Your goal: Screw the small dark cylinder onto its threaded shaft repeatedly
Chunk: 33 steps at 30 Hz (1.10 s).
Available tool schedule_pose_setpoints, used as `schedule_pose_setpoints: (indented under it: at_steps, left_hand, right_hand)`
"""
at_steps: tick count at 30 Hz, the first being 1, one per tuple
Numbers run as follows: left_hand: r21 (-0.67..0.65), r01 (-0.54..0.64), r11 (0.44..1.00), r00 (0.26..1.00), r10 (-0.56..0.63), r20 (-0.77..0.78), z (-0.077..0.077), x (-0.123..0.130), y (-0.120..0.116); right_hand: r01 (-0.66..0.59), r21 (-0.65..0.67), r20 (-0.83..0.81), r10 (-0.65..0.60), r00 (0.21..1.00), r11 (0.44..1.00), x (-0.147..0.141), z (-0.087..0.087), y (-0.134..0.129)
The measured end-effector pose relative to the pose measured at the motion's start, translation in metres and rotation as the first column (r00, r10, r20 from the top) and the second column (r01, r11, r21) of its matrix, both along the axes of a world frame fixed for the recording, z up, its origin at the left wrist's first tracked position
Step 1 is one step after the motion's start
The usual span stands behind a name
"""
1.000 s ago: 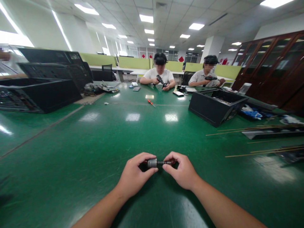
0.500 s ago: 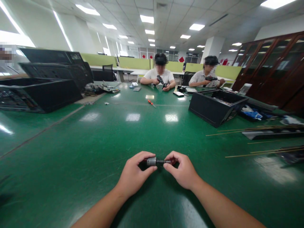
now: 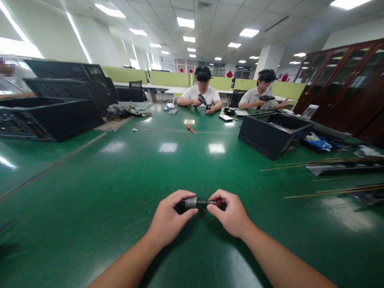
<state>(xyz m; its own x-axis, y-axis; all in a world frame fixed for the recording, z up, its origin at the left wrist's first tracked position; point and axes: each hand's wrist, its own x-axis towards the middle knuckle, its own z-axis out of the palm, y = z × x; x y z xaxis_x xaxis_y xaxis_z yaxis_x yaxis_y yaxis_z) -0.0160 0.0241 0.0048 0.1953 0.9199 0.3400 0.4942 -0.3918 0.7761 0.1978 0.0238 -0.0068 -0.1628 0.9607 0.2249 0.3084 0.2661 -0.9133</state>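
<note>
Low in the middle of the view, a small grey metal cylinder (image 3: 191,202) lies level between my hands. A thin dark shaft (image 3: 202,203) runs from it to the right and has a ribbed end. My left hand (image 3: 169,216) grips the cylinder between the thumb below and the fingers above; its left end is partly hidden by that hand. With thumb and curled fingers, my right hand (image 3: 229,210) pinches the ribbed end of the shaft. Both hands are just over the green tabletop (image 3: 126,208).
A black computer case (image 3: 264,138) stands at the right, near thin brass-coloured rods (image 3: 303,164). More black cases (image 3: 78,124) are at the left. An orange screwdriver (image 3: 190,129) lies farther back. Two people (image 3: 199,96) sit opposite, each holding a power drill.
My hands and the metal cylinder have stayed almost still. Across the table, the right-hand person's free hand has opened and moved slightly outward.
</note>
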Motion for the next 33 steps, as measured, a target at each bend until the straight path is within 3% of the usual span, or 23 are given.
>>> schedule_pose_setpoints:
  at_steps: [27, 30, 33]
  left_hand:
    - [-0.019, -0.024, 1.0, 1.0, 0.024, -0.014, 0.006, 0.001, -0.001]
    - [-0.027, -0.035, 0.999, 0.999, 0.035, -0.011, 0.006, 0.001, -0.001]
    - [-0.029, -0.07, 0.997, 0.997, 0.069, -0.014, 0.007, 0.0, 0.0]
  right_hand:
    - [0.02, -0.06, -0.108, -0.027, 0.994, 0.998, 0.004, -0.003, 0.002]
    - [0.024, -0.094, -0.199, -0.043, 0.979, 0.995, 0.006, -0.005, 0.006]
    - [0.07, -0.152, -0.41, -0.127, 0.903, 0.986, 0.011, -0.005, 0.014]
